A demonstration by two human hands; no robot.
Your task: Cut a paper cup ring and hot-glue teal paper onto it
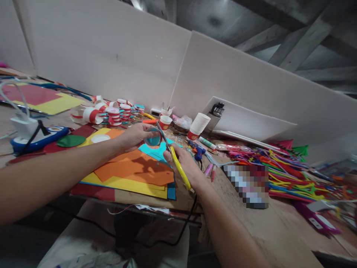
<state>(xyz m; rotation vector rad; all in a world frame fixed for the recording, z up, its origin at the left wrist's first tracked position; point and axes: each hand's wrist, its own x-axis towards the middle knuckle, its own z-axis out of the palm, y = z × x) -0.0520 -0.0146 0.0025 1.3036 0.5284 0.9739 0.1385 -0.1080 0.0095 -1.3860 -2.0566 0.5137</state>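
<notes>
My left hand (135, 136) is closed around a small round teal paper piece (153, 140), held above a stack of coloured paper sheets (134, 171). My right hand (184, 163) grips yellow-handled scissors (175, 158). The metal blades point up and left and meet the edge of the teal piece. Both hands hover over the orange, yellow and teal sheets near the table's front edge.
Red-and-white paper cups (111, 111) lie scattered at the back, beside a stack of white cups (198, 125). A blue glue gun (198, 152) and markers lie right of my hands. Colourful pipe cleaners (281, 167) fill the right side. White boards (251, 78) lean behind.
</notes>
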